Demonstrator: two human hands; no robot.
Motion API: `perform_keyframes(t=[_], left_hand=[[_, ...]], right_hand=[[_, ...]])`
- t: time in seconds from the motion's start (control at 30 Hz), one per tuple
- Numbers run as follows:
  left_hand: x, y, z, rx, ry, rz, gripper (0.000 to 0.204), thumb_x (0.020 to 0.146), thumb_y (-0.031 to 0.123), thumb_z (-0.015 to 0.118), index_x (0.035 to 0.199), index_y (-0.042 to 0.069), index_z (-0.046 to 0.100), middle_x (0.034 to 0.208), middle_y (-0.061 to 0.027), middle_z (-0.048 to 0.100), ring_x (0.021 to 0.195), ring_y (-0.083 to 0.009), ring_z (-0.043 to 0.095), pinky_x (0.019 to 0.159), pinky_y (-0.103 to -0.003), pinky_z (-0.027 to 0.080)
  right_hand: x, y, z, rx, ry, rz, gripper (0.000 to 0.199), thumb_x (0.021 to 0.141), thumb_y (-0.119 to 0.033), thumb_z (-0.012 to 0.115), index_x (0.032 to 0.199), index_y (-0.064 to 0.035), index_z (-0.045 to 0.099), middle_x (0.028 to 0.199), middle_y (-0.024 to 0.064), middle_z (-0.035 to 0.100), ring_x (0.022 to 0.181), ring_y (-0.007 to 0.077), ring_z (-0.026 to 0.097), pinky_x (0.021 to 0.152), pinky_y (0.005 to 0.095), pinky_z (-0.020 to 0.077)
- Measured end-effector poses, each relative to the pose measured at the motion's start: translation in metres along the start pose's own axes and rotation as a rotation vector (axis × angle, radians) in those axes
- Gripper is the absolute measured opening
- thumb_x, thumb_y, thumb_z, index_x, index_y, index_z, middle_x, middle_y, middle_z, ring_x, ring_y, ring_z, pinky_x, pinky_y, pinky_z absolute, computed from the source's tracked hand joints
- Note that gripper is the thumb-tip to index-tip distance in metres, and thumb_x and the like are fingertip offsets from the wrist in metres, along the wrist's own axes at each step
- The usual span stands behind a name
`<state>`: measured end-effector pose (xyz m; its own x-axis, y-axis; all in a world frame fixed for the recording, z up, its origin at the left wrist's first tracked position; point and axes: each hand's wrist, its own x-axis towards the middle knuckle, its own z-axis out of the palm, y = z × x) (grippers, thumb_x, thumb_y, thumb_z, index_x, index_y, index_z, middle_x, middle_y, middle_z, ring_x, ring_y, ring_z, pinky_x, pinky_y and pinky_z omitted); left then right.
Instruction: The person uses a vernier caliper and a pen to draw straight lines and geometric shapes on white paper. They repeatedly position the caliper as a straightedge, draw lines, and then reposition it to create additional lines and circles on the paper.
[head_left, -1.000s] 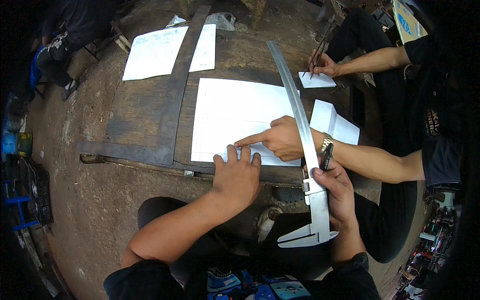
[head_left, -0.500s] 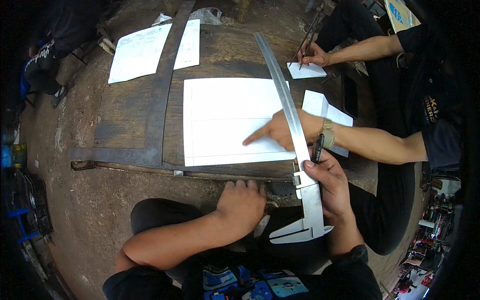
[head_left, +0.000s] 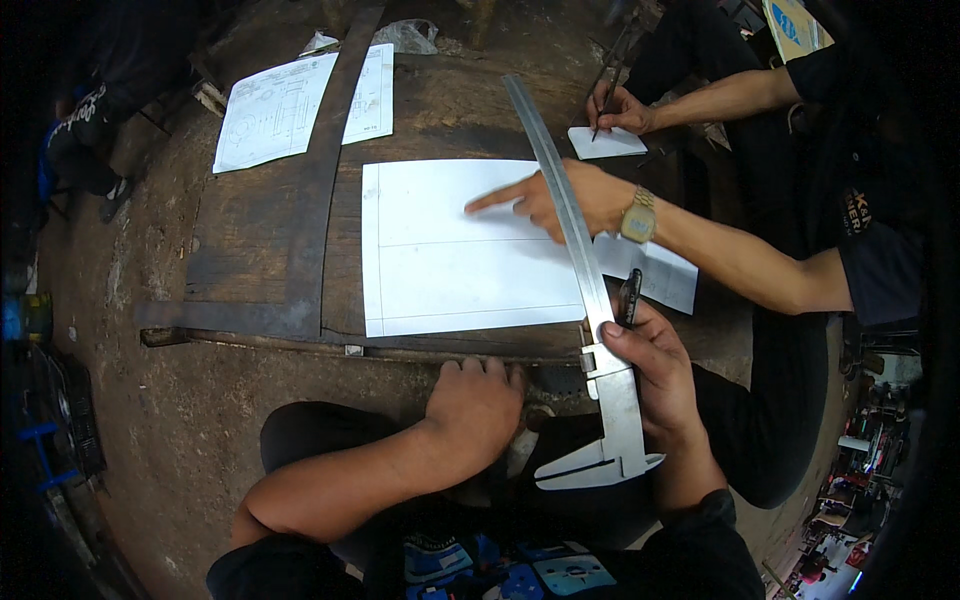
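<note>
In my right hand point(head_left: 655, 355) is a large silver vernier caliper point(head_left: 620, 410), its jaws toward me and its long beam slanting up and left over the table. A black marker point(head_left: 630, 297) is tucked in the same hand. My left hand point(head_left: 475, 408) rests curled in a loose fist just off the table's near edge, knuckles up, with nothing showing in it. Beyond the hands lies a large white sheet point(head_left: 440, 285) with thin ruled lines. A co-worker's hand point(head_left: 585, 200) with a gold watch points at its upper part, partly behind the caliper beam.
A steel square point(head_left: 312, 230) lies on the wooden table point(head_left: 250, 240) at left, overlapping printed drawings point(head_left: 270, 115). At far right another hand point(head_left: 620, 108) holds a thin pointed tool over a small white paper point(head_left: 605, 143). Folded paper point(head_left: 655, 270) sits beside the large sheet.
The co-worker's pointing hand has moved up and slightly left, from the sheet's lower half to its upper half. My hands and the caliper have barely moved.
</note>
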<state>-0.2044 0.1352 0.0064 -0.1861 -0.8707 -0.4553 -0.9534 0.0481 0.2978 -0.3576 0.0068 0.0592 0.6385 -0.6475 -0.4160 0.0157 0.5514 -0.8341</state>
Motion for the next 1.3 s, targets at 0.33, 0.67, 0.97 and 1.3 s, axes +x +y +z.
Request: perform_keyframes(t=[0.33,0.67,0.97,1.3], left_hand=[[0.000,-0.045,-0.050,-0.664,0.168,-0.106,0.040,0.099,0.036,0.063,0.120,0.002,0.069,0.097,-0.0159,0.072,0.094,-0.0283,0.069,0.082,-0.039,0.054],[-0.002,-0.078,-0.045,-1.861,0.386,-0.191,0.033,0.101,0.029,0.064,0.109,-0.002,0.071,0.093,-0.0067,0.071,0.083,-0.0153,0.065,0.076,-0.029,0.054],[-0.071,-0.258,-0.080,-1.290,0.776,-0.665,0.033,0.101,0.017,0.058,0.122,-0.009,0.060,0.094,-0.0145,0.070,0.072,-0.0189,0.066,0.066,-0.034,0.057],[-0.064,-0.347,-0.015,-0.310,0.786,-1.020,0.044,0.089,0.030,0.072,0.124,0.004,0.068,0.115,-0.0241,0.071,0.112,-0.0407,0.065,0.100,-0.048,0.051]], right_hand=[[-0.002,0.005,0.006,-0.034,-0.053,0.022,0.019,0.098,-0.012,0.064,0.114,-0.0009,0.063,0.095,0.0053,0.070,0.081,0.0104,0.066,0.072,0.0260,0.0541],[0.036,0.042,0.068,-0.287,-0.142,-0.040,0.028,0.101,-0.019,0.066,0.121,0.0015,0.065,0.096,-0.0007,0.065,0.087,0.0058,0.055,0.077,0.0247,0.0464],[0.057,0.042,0.070,-1.058,-0.008,-0.451,0.029,0.086,-0.025,0.078,0.095,0.0009,0.070,0.079,0.0115,0.061,0.064,0.0210,0.058,0.059,0.0353,0.0462],[0.049,0.032,0.053,-1.291,0.054,-0.384,0.026,0.085,-0.022,0.079,0.098,-0.0014,0.070,0.082,0.0133,0.066,0.071,0.0235,0.066,0.064,0.0366,0.0517]])
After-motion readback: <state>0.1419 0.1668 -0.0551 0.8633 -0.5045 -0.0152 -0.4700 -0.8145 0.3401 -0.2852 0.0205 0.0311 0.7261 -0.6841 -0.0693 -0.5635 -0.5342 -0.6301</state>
